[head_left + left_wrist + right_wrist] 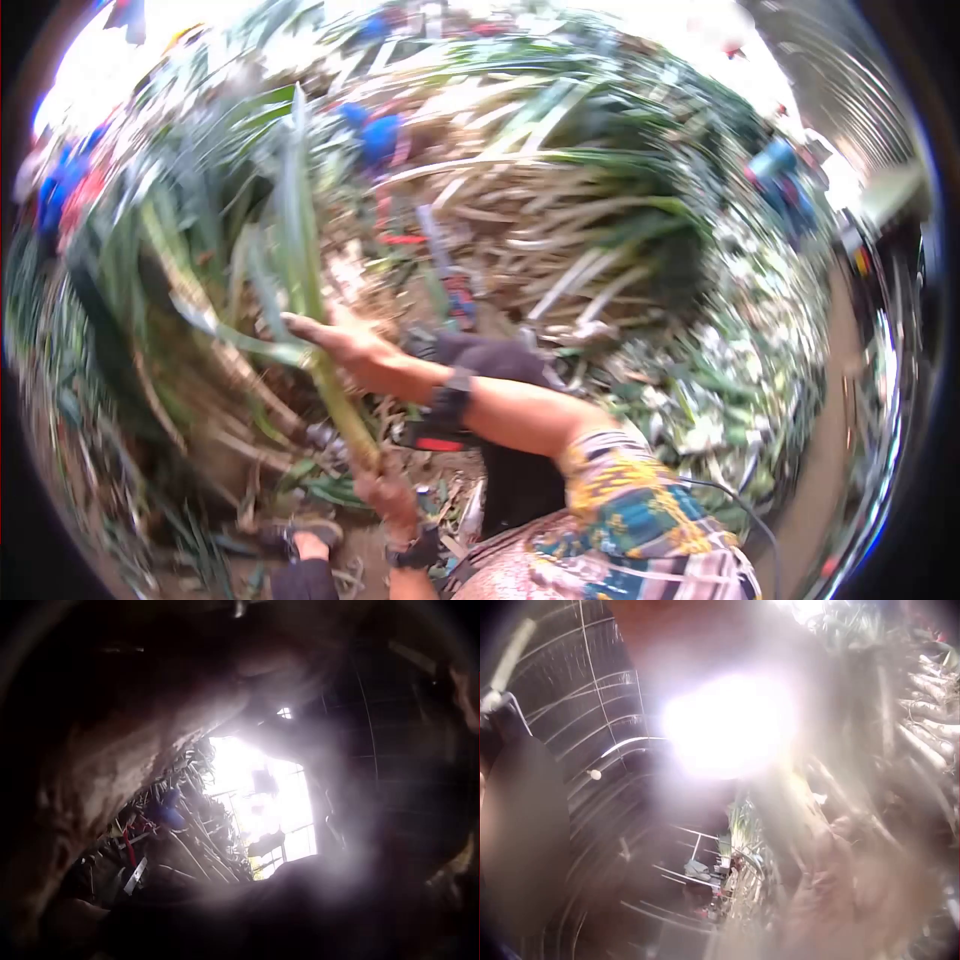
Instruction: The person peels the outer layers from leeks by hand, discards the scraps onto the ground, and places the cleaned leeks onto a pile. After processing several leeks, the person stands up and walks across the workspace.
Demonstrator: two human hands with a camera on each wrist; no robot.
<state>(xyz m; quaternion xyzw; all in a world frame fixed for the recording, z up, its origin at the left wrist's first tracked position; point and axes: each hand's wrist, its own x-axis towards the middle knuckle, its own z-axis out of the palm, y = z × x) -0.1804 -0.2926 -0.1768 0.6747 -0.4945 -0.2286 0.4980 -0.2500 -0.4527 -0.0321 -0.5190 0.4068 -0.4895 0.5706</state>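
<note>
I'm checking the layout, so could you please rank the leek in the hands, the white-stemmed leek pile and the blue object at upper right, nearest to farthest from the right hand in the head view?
1. Leek: touching the right hand.
2. Leek pile: up and to the right.
3. Blue object: farther right, blurred.

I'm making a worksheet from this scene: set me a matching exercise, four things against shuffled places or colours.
1. Right hand
2. Left hand
3. Sleeve
4. Right wristband

A. Black
B. At the lower end of the leek
C. Multicoloured
D. Higher up the leek

Pairs: 1-D, 2-B, 3-C, 4-A
</note>
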